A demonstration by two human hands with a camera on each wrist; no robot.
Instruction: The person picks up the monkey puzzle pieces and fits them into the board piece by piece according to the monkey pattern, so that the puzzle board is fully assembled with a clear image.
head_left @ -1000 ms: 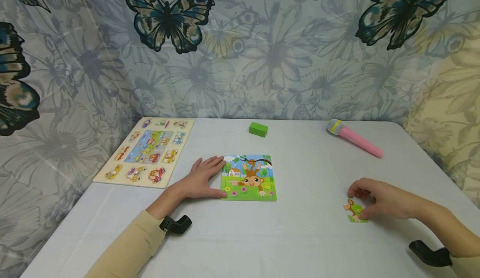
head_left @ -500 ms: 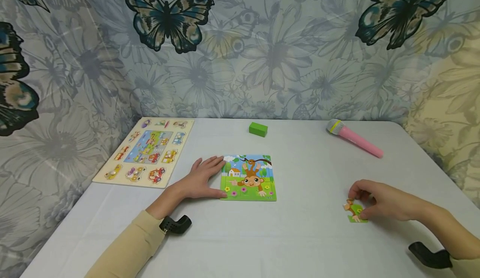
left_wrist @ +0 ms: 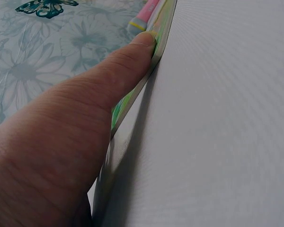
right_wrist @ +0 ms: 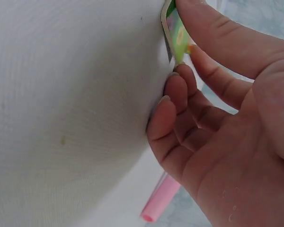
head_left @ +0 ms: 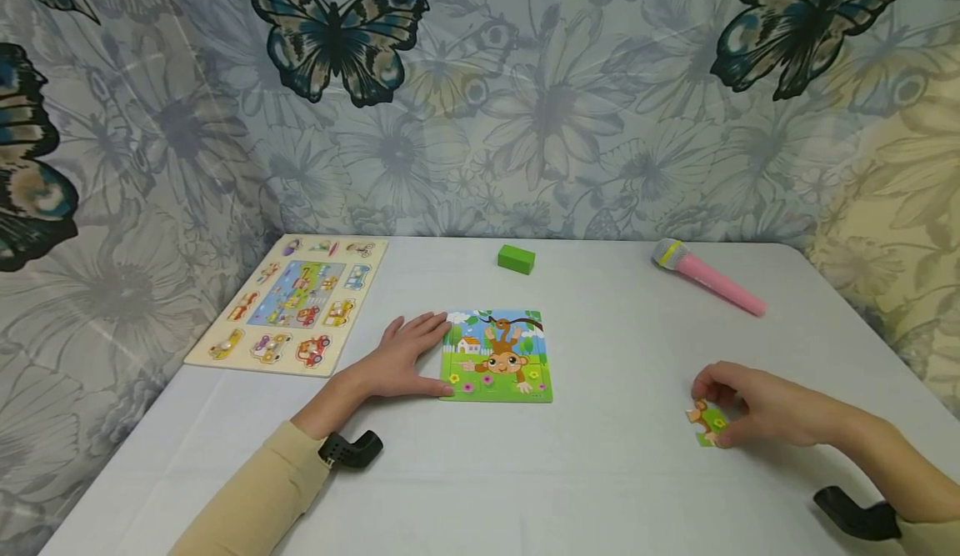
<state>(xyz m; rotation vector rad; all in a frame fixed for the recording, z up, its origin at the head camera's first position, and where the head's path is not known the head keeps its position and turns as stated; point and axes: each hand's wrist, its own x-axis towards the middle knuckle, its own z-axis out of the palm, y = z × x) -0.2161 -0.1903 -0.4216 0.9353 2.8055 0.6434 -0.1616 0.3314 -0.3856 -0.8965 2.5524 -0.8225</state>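
A square monkey puzzle (head_left: pixel 502 356) lies flat mid-table, its picture showing a monkey hanging from a branch. My left hand (head_left: pixel 408 360) rests along its left side, fingers extended and thumb on the lower left corner; the left wrist view shows the thumb (left_wrist: pixel 128 61) pressed on the board's edge. To the right, my right hand (head_left: pixel 772 406) pinches a loose puzzle piece (head_left: pixel 705 423), green with a brown monkey part, at the table top. In the right wrist view the thumb overlaps this piece (right_wrist: pixel 178 35), and the other fingers are curled at the table. Part of the piece is hidden.
A wooden peg board (head_left: pixel 225 323) with vehicle pictures lies at the back left. Behind the puzzle sits a green block (head_left: pixel 516 259). A pink toy microphone (head_left: pixel 712 277) lies at the back right. Patterned cloth (head_left: pixel 547 122) hangs behind the white table.
My right hand has shifted slightly left and toward me over the piece, covering more of its right side. The left hand and the monkey puzzle have stayed put.
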